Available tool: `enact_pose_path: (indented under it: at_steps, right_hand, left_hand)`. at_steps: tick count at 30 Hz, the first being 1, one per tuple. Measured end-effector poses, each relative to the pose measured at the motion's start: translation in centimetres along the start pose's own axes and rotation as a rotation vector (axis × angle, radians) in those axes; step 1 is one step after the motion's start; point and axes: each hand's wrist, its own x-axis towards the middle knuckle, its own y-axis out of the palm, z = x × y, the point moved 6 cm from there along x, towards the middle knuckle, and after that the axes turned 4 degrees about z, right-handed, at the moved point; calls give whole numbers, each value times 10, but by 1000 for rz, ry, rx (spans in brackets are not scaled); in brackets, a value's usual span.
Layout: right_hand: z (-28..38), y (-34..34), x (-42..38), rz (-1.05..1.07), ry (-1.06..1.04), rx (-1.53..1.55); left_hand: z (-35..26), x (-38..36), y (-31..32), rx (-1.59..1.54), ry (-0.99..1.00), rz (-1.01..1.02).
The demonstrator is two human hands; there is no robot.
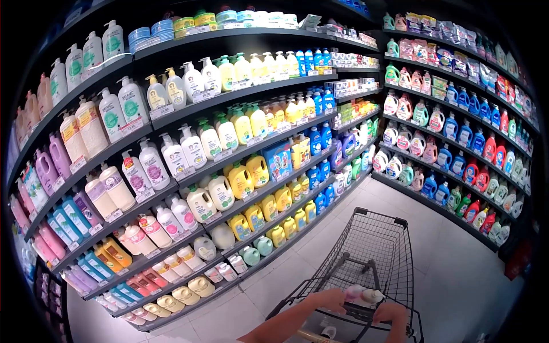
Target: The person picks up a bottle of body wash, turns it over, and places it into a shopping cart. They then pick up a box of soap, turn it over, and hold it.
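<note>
A black wire shopping cart stands before me on the floor. My left hand is closed around the left part of its near bar, with the fingers partly hidden. On the right part of that bar, my right hand is curled closed. Between the hands, at the near end of the cart, lie a white bottle and a pinkish bottle. Most of the wire basket beyond them shows its bare mesh.
Curved shelving on the left carries rows of pump bottles and yellow jugs. Another shelf on the right holds detergent bottles. Light floor tiles run between them. Something red is at the right edge.
</note>
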Motion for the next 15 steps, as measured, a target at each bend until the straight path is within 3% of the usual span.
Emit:
enact_pose_path:
  at_steps: [3,5,8,11,15]
  right_hand:
    - [-31,-20,35,-19,-30,33]
    - [-22,-51,18,-48,-119,-18]
    - [-30,-87,9,8,70,16]
    - [-41,-118,22,-232,-225,-137]
    - [-62,-153,31,-167,-236,-73]
  left_hand:
    - [1,28,-24,-34,0,28]
    - [13,53,-27,-3,43,12]
    - [8,74,-56,-56,-35,49]
    - [14,108,-70,-113,-13,21]
    - [16,149,-95,-24,22,-9]
